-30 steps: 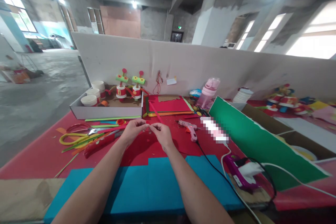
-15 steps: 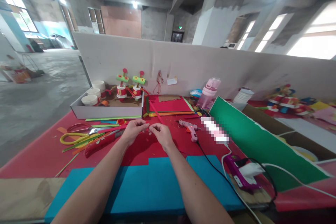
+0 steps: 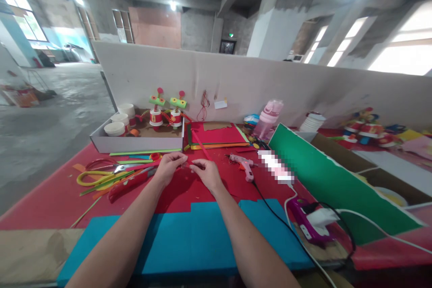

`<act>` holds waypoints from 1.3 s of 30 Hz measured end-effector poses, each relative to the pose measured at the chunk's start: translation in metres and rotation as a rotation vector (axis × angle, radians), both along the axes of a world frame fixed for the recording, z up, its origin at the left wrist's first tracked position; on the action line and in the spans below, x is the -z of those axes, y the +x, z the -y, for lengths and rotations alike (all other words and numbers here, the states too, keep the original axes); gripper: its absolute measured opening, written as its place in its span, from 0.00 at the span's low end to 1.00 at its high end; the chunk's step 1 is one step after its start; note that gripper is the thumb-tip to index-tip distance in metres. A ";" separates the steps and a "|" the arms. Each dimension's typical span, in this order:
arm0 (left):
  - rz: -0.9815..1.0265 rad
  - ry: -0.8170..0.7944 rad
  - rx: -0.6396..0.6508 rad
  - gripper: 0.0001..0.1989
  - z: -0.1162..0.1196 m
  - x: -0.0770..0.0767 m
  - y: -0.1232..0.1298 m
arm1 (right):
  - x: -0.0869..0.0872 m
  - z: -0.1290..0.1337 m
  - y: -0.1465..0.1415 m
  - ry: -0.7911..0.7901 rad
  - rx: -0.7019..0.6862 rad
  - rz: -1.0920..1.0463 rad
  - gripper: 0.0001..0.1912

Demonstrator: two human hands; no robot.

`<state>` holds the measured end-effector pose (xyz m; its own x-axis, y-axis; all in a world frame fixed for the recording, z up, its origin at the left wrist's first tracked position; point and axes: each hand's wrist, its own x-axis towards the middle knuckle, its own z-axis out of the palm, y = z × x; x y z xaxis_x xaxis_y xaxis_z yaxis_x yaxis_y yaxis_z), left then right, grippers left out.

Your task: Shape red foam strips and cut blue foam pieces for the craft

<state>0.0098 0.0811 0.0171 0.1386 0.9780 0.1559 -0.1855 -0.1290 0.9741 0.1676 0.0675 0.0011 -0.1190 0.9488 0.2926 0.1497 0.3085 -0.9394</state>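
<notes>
My left hand [image 3: 171, 166] and my right hand [image 3: 207, 173] face each other above the red table, with thumbs and fingers pinched together. Between the fingertips is a thin red paper strip [image 3: 201, 143]; its long end slants up and away behind my right hand toward the paper stack. Its short part at the fingers blends into the red surface, so its folds are hard to see. Scissors [image 3: 125, 168] with red handles lie left of my left hand, near a second, yellow-handled pair [image 3: 89, 178]. To the right of my right hand rests a pink glue gun [image 3: 243, 165].
A grey box [image 3: 135, 145] with paper cups and two paper-cup robots [image 3: 155, 117] stands back left. Beside it lies a stack of coloured paper [image 3: 219, 136]. Blue sheets [image 3: 189, 238] cover the front edge. At right are a purple power strip [image 3: 312, 227], cords and a green panel [image 3: 324, 180].
My fingertips have moved slightly apart, and the gap between the two hands is wider. The things on the table have stayed where they were.
</notes>
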 end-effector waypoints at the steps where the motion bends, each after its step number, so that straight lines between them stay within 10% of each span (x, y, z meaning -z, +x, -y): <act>1: 0.005 0.003 -0.007 0.12 -0.001 0.001 -0.001 | 0.000 0.000 0.001 0.001 0.008 0.009 0.10; 39: -0.132 0.021 -0.043 0.14 0.001 0.006 0.010 | 0.003 -0.003 0.006 0.016 0.049 0.049 0.13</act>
